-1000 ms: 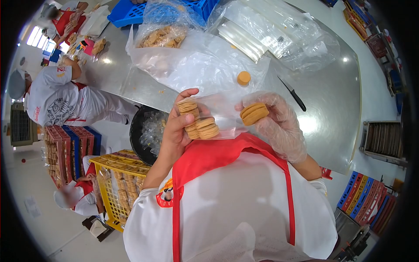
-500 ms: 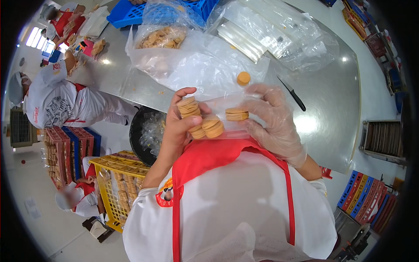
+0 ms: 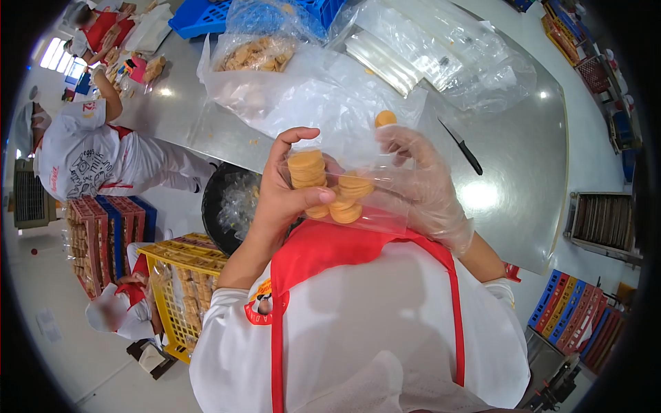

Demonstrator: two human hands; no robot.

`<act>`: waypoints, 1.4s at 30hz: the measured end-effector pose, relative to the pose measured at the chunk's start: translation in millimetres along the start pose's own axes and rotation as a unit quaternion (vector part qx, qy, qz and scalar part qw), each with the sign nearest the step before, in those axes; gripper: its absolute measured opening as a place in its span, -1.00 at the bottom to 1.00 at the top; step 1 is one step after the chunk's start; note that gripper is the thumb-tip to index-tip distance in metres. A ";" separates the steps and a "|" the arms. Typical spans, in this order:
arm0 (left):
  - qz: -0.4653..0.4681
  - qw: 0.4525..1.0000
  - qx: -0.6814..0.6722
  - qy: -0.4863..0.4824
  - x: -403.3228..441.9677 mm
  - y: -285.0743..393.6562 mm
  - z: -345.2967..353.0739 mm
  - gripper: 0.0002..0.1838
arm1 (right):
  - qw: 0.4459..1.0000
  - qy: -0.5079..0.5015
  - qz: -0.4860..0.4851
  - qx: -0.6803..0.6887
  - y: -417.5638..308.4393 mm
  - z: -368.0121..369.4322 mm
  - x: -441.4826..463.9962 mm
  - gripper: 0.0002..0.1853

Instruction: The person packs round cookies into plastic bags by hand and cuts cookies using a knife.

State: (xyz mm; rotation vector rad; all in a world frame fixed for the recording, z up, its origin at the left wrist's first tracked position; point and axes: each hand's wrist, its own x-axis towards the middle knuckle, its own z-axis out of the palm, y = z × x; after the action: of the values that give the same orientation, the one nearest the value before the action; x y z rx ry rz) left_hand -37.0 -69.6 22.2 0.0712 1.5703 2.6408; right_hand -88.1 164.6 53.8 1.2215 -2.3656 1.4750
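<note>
My left hand (image 3: 292, 182), bare, grips a clear plastic bag (image 3: 385, 215), its thumb across the front and its fingers behind. Inside the bag, round tan biscuits (image 3: 346, 199) stand in several short stacks. At the bag's right end is my right hand (image 3: 430, 182), in a clear plastic glove. Its fingers are curved and apart, with no biscuit visible in them; part of the hand shows through the plastic. One loose biscuit (image 3: 385, 118) lies on the table just beyond the right fingertips.
On the metal table (image 3: 509, 165) are a black-handled knife (image 3: 463, 147), empty plastic bags (image 3: 441, 51), a bag of biscuit pieces (image 3: 258, 55) and a blue crate (image 3: 196, 19). Leftward stand a black bin (image 3: 219, 213), a yellow crate (image 3: 175, 303) and a co-worker (image 3: 103, 151).
The biscuit stack that my right hand held now sits inside the bag with the others. My right hand has let it go, and its fingers have moved slightly right.
</note>
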 end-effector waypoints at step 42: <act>0.074 0.989 -0.106 0.065 -4.9 -12.9 -47.8 0.05 | 0.974 -0.010 0.145 -0.173 154.5 45.2 -8.5 -0.74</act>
State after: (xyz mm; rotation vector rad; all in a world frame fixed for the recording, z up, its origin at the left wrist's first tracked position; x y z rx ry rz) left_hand -35.2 -105.7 -11.9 0.0060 1.3553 2.9683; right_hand -171.8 166.2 -84.0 0.8406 -2.7552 1.0436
